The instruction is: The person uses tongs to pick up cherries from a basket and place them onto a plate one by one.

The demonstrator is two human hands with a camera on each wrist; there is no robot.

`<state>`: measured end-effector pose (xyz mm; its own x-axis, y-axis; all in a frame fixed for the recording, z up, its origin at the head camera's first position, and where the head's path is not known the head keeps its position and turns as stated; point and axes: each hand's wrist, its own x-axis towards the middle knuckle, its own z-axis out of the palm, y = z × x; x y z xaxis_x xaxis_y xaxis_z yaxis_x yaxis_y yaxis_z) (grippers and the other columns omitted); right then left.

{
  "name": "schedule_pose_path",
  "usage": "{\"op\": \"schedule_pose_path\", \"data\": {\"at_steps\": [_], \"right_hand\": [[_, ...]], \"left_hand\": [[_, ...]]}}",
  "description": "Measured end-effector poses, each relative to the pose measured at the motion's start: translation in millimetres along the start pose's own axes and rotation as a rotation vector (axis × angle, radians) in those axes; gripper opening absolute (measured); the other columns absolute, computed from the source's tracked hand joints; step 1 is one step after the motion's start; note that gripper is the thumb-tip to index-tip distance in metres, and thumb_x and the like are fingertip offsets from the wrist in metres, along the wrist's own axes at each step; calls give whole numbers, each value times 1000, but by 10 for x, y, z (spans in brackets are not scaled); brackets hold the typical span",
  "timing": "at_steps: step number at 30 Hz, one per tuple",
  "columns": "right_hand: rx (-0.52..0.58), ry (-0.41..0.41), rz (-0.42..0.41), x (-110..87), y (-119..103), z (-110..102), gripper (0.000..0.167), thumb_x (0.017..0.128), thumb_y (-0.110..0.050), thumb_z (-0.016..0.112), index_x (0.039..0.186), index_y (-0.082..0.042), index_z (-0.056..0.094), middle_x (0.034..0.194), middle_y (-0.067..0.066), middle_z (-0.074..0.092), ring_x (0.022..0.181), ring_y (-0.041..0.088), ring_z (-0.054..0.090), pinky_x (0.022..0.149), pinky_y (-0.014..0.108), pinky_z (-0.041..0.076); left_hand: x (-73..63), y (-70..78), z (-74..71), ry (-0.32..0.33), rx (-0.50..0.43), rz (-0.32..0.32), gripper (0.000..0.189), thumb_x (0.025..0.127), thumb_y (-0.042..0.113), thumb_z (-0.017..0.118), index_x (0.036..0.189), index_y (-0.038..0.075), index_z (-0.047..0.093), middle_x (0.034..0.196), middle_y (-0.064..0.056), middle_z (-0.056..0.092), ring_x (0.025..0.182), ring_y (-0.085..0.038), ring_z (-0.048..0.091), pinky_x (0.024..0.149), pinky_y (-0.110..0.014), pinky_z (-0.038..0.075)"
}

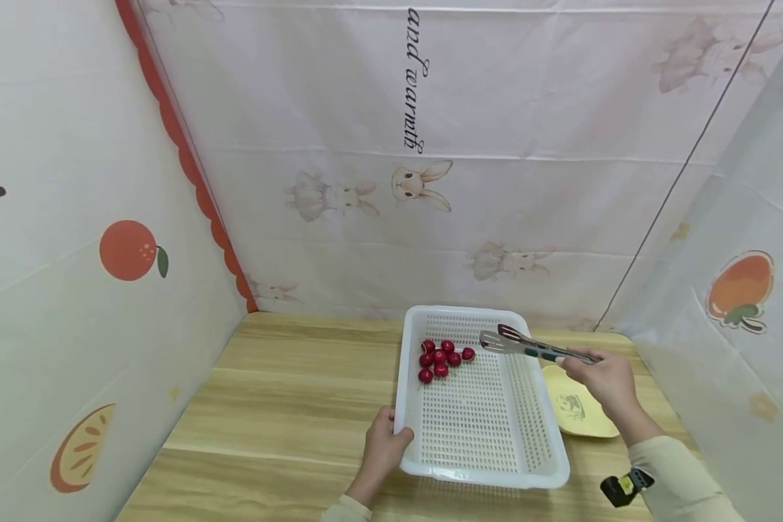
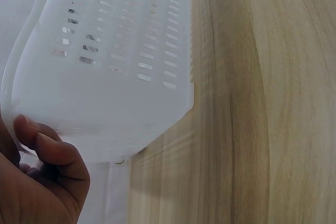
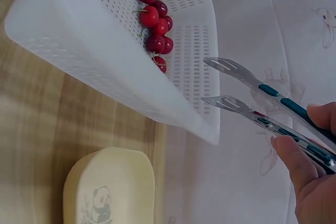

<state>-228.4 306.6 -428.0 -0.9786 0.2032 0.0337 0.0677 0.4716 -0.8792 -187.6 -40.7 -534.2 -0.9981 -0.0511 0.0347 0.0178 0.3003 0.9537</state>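
My left hand (image 1: pixel 385 438) grips the left rim of a white perforated plastic basket (image 1: pixel 541 464), near its front corner. In the left wrist view the fingers (image 2: pixel 58 153) curl over the basket's edge. Several red cherries (image 1: pixel 440 357) with stems lie together in the basket's far left part. My right hand (image 1: pixel 603 380) holds a pair of metal tongs (image 1: pixel 528 346) with dark green grips over the basket's right rim. The tongs' tips stand apart with nothing between them, as the right wrist view also shows.
A pale yellow dish (image 1: pixel 583 417) with a panda print sits right of the basket, partly under my right forearm. Wood-grain table (image 1: pixel 287 406) extends to the left. Printed cloth walls (image 1: pixel 365 130) rise behind and on both sides.
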Motion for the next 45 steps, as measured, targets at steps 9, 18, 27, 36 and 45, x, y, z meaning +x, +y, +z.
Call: {"op": "schedule_pose_path", "data": {"at_steps": [9,18,27,36,45], "right_hand": [[-81,1,-42,149,-139,130,42,82,-20,68,110,10,61,90,20,67,75,22,67,64,31,54],[-195,-4,-87,322,-139,252,36,81,-20,67,104,8,64,84,16,68,69,26,65,54,30,49],[-293,-13,-130,452,-146,396,32,80,-23,66,97,3,69,82,12,69,61,17,55,50,29,42],[-376,-31,-195,560,-167,544,27,77,-21,69,93,1,71,81,10,69,72,24,61,56,34,46],[-372,-71,-182,635,-181,672,24,74,-15,70,89,4,70,76,10,69,70,23,62,58,34,49]], "left_hand": [[18,4,16,-4,2,11,22,72,-4,58,92,-7,50,69,-8,59,62,-18,59,51,-30,51],[2,8,23,-12,5,-2,23,73,-4,58,94,-8,50,70,-8,59,62,-18,59,52,-30,51],[-6,-10,14,-1,16,0,22,72,-3,59,92,-6,50,69,-7,58,62,-19,59,53,-31,51],[-6,-7,7,0,3,-4,23,73,-3,59,94,-6,51,69,-7,59,61,-18,59,52,-30,51],[1,-3,9,5,13,-2,22,72,-3,59,93,-5,51,68,-7,58,61,-18,58,51,-30,50]]}}
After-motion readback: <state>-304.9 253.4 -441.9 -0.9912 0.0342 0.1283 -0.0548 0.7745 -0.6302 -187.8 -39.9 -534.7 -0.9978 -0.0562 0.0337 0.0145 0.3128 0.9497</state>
